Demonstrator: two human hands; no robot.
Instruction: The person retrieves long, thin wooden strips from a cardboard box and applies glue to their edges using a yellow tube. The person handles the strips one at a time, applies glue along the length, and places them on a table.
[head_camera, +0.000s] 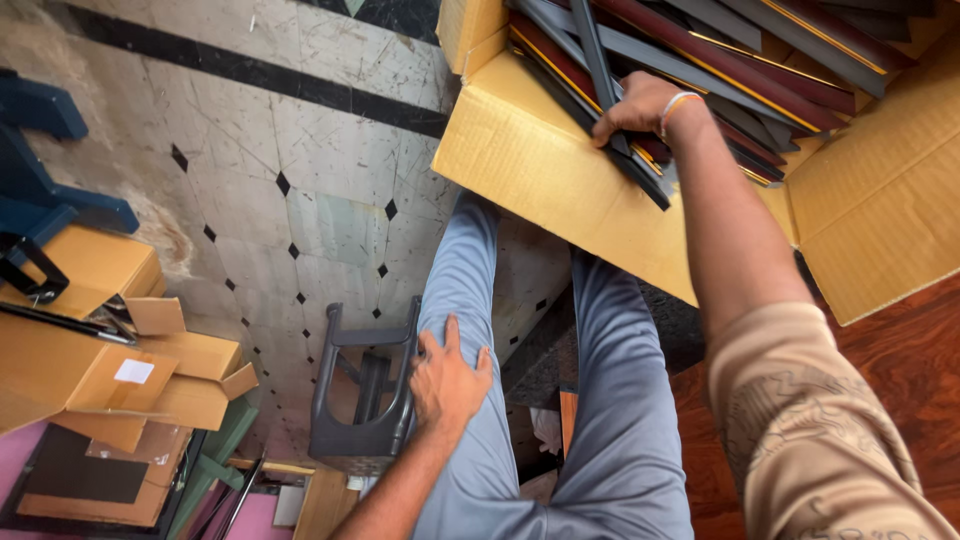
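My right hand (632, 106) reaches into a large open cardboard box (560, 180) at the top right and grips a dark grey strip (600, 75) among several long grey, maroon and gold-edged strips (740, 60) lying in it. A band circles that wrist. My left hand (447, 378) rests flat on my left thigh, fingers spread, holding nothing. I wear grey trousers (610, 400) and a tan patterned sleeve.
A grey plastic stool (360, 395) stands by my left leg on the pale tiled floor (300, 150) with black diamond insets. Small open cardboard boxes (120, 370) pile up at the left, with a blue frame (40, 170) behind. Dark wooden flooring (900, 370) lies at the right.
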